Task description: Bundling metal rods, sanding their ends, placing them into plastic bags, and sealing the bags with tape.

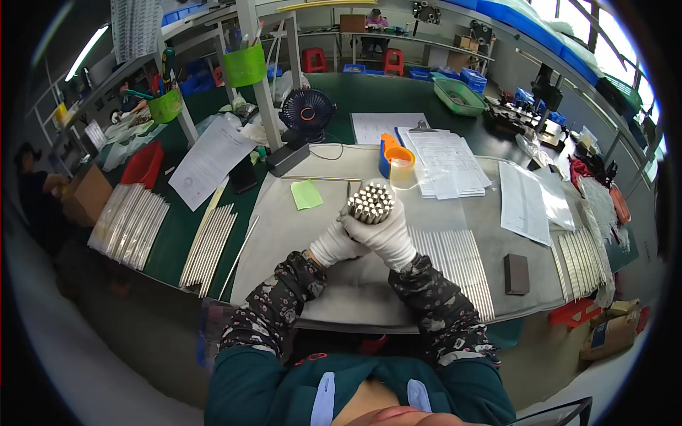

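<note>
A bundle of thin metal rods (371, 201) points its bright round ends up toward me above the grey mat (320, 287). White-gloved, my right hand (388, 233) is closed around the bundle. My left hand (338, 243), also gloved, wraps it from the left, just below the ends. The rods' lower lengths are hidden behind my hands and forearms. Right of my right forearm, a row of metal rods (455, 266) lies side by side on the mat. A green sticky note (306, 194) lies left of the bundle, and an orange and blue tape dispenser (395, 157) stands just beyond it.
Wrapped rods (129, 226) and loose rods (209, 248) lie at the left; more rods (579, 263) lie far right, near a dark block (516, 274). Papers on a clipboard (444, 160), a black fan (307, 110) and a green basket (459, 96) stand beyond. A shelf post (264, 106) rises left.
</note>
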`<action>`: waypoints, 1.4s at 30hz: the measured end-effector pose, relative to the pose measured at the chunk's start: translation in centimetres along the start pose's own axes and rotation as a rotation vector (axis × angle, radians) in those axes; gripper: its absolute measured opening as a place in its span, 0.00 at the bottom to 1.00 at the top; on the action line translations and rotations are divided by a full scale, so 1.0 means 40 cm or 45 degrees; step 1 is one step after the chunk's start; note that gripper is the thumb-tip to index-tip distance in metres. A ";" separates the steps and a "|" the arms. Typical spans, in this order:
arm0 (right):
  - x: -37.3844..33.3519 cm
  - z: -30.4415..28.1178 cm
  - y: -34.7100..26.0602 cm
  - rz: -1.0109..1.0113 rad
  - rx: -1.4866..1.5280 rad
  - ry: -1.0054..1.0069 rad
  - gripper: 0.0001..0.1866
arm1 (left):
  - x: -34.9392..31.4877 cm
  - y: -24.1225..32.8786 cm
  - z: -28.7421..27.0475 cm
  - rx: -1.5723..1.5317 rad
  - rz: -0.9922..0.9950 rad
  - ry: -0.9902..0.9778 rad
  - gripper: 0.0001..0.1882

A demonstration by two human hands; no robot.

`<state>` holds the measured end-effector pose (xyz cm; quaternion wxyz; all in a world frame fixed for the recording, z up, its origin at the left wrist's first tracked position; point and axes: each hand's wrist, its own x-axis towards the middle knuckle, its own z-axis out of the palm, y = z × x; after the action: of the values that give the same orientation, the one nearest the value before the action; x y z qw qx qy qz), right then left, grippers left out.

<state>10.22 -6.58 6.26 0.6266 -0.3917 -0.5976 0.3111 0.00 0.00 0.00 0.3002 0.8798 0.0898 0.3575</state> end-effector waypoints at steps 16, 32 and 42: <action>0.019 -0.076 -0.096 0.012 -0.622 -0.279 0.33 | 0.074 0.108 -0.018 -0.496 -0.129 0.486 0.27; -0.471 -0.602 0.004 1.104 -2.263 0.749 0.38 | 0.075 0.126 -0.015 -0.571 -0.327 0.457 0.21; -0.160 -0.320 -0.199 -0.283 -1.131 0.355 0.23 | 0.078 0.138 -0.020 -0.521 -0.325 0.472 0.22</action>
<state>21.70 -17.58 10.17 0.5024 -0.5933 -0.6212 -0.0988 1.41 -2.91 5.52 0.4921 0.7025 0.1791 0.4819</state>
